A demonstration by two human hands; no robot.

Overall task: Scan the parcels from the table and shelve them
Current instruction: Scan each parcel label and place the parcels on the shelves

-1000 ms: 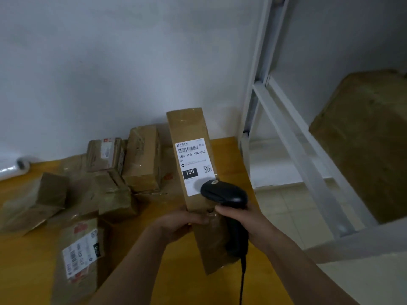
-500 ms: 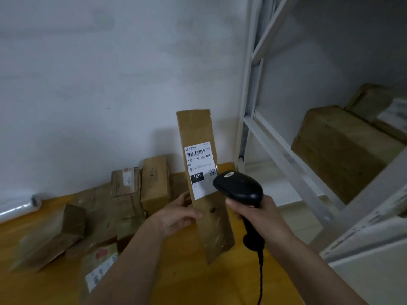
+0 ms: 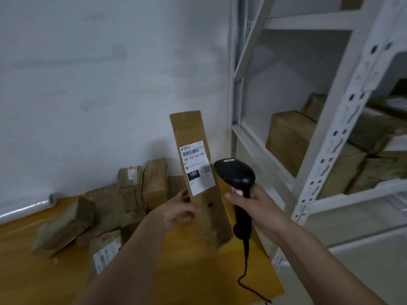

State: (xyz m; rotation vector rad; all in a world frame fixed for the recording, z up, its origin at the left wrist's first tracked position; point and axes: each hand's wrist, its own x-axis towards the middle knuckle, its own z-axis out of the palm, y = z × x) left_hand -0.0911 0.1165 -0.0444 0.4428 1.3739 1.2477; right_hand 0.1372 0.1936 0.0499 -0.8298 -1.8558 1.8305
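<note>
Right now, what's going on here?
A person is scanning a parcel. The left hand holds a tall box upright above the table, label facing the camera. The right hand grips a black scanner beside the label. More parcels wait on the table; the shelf on the right already holds some.

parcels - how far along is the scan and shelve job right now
Partly done, it seems. Several brown boxes already sit on the white shelf, so those look shelved. In hand: the left hand holds a tall labelled parcel upright while the right hand grips the black scanner beside its label. Left: a pile of parcels on the yellow table.
</note>
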